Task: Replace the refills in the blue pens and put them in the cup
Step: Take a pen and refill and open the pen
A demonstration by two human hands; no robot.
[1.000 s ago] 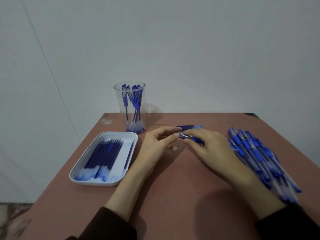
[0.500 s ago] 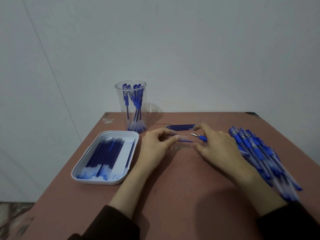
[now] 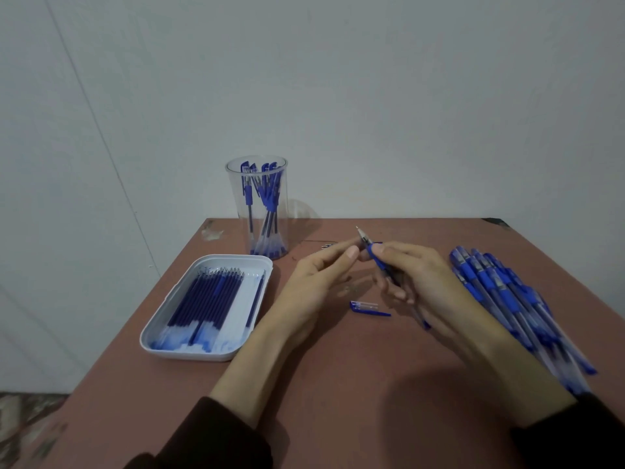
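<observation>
Right hand (image 3: 426,285) grip clamped on pen (image 3: 376,258), tip up; left hand (image 3: 314,288) fingertips beside it, grip unclear.

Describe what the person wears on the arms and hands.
The left sleeve and the right sleeve are dark, near black, ending short of the wrists. The left hand and the right hand are bare: no gloves, rings or watch show.
</observation>
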